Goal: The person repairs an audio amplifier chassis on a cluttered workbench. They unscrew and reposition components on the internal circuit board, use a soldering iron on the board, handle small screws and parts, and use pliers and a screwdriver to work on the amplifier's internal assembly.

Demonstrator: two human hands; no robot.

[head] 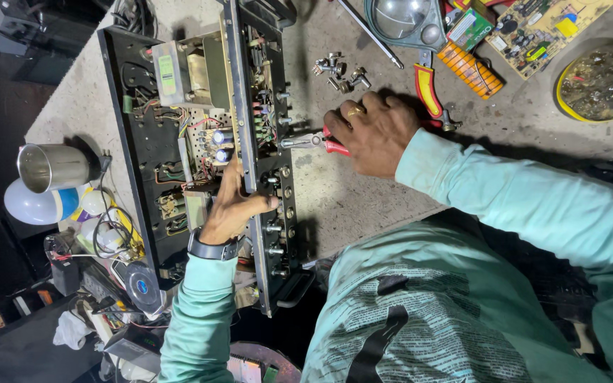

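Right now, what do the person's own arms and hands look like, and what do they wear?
Both arms wear long, light mint-green sleeves. The left hand is bare, with a dark wristwatch at the cuff. The right hand is bare too, with a gold-coloured ring on one finger.

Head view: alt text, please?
Right hand applies red-handled pliers to the front panel of an opened black electronics chassis, steadied by the left hand. Loose metal nuts lie on the grey table.
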